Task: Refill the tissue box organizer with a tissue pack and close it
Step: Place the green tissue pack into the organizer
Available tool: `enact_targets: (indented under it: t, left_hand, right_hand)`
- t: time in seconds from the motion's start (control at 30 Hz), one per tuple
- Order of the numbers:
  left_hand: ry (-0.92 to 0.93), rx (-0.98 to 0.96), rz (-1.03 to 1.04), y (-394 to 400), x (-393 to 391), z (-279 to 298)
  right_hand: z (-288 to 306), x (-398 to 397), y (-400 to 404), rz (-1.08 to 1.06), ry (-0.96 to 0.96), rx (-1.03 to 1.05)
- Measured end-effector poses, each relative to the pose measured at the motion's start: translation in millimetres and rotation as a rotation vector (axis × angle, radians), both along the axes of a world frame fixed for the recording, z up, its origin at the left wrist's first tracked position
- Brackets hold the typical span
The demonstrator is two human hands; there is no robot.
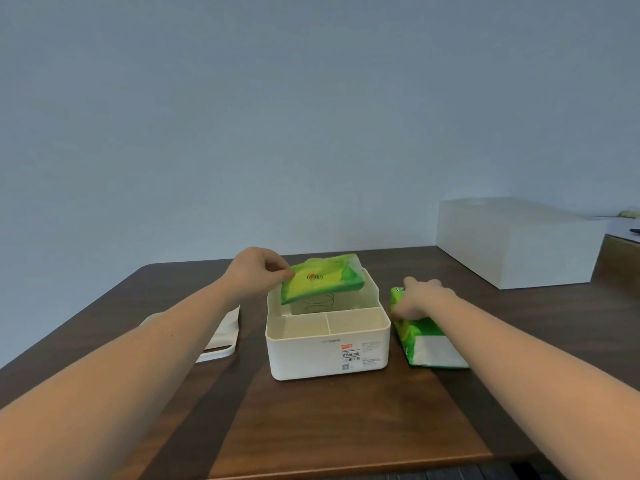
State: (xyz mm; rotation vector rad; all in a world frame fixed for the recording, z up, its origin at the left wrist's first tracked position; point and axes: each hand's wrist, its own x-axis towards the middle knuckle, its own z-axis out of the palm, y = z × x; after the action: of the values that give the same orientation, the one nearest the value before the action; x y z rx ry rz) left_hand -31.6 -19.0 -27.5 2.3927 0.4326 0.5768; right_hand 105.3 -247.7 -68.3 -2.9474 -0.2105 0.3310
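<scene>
**Lifting a wrapper over the open box**

While the white organizer point(327, 355) is sitting open on the brown table point(346, 427), we are pinching a thin green wrapper point(322, 278) in our left hand point(254, 271), tilted just above the rear compartment, where a wire spring point(318, 301) is showing. Our right hand point(420, 299) is grasping the full tissue pack point(424, 344), lying just right of the organizer. The lid point(221, 337) is resting to the left.

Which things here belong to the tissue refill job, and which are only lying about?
Job: white organizer, open; green pack in left hand; second green pack under right hand; white lid.

Lying about: big white box.
</scene>
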Motion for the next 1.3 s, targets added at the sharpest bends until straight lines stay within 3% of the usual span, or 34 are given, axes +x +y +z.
enact_targets:
  t: [0.17, 0.33, 0.53, 0.73, 0.87, 0.97, 1.07, 1.3]
  left_hand:
    - [-0.153, -0.267, 0.018, 4.8, 1.8, 14.8]
    - [-0.256, -0.131, 0.131, 24.0, 11.5, 25.8]
    - [-0.154, -0.029, 0.32, 51.5, 35.1, 10.6]
    - [0.042, 0.08, 0.323, 66.3, 56.2, -15.0]
    - [0.113, 0.135, 0.323, 75.0, 65.2, -31.2]
    - [0.097, 0.125, 0.327, 82.5, 70.8, -42.5]
    - [0.105, 0.11, 0.297, 88.6, 74.5, -52.0]
    - [0.109, 0.09, 0.231, 95.4, 71.4, -64.5]
  right_hand:
    - [7.8, -2.4, -3.3, 0.0, -0.013, 0.064]
    - [27.8, -0.3, -0.2, 0.037, -0.119, 0.149]
    - [67.7, -2.5, 21.2, 0.194, -0.351, 0.252]
    - [90.9, -4.8, 55.3, 0.521, -0.397, 0.327]
    - [89.2, -13.8, 73.2, 0.846, -0.375, 0.273]
    - [82.1, -18.4, 82.2, 1.037, -0.334, 0.107]
    - [70.3, -17.0, 91.6, 1.123, -0.342, -0.043]
    - [69.9, -21.2, 95.9, 1.219, -0.287, -0.106]
